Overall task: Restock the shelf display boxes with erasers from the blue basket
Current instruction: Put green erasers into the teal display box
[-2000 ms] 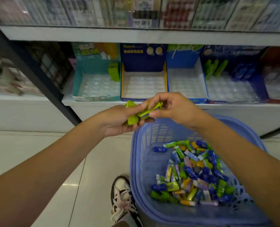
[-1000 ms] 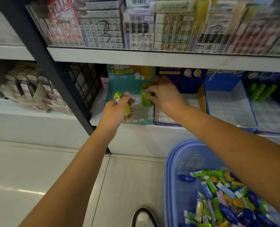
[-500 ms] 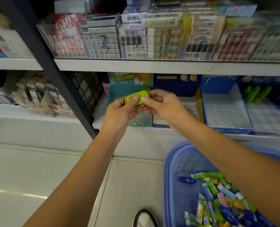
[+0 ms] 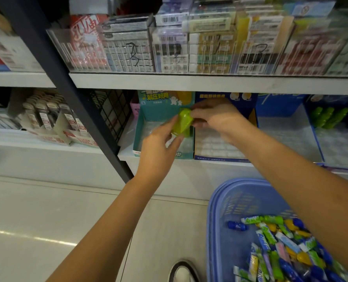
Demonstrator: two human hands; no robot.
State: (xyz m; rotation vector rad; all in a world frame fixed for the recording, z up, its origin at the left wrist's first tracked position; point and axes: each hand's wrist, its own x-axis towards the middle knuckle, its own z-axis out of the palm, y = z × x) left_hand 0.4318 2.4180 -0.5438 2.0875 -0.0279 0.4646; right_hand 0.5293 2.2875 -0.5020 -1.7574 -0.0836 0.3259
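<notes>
A lime-green eraser [image 4: 183,122] is held over the teal display box [image 4: 142,127] on the lower shelf. My right hand [image 4: 216,117] pinches its upper end. Below and left of it, my left hand [image 4: 161,147] has its fingers spread loosely, the fingertips close to the eraser's lower end; whether they touch it is unclear. More green erasers sit at the box's back right, mostly hidden by the hands. The blue basket [image 4: 226,204] on the floor at lower right holds several wrapped erasers [image 4: 281,247] in green, blue, yellow and pink.
A dark blue display box [image 4: 216,145] with a white dimpled tray stands right of the teal one, then more blue boxes [image 4: 287,127] holding green sticks [image 4: 330,117]. A black shelf post [image 4: 71,94] slants down at left. My shoe [image 4: 182,271] is beside the basket.
My right hand took a green eraser from my left hand and carried it back over the teal box. My left hand opened and dropped slightly.
</notes>
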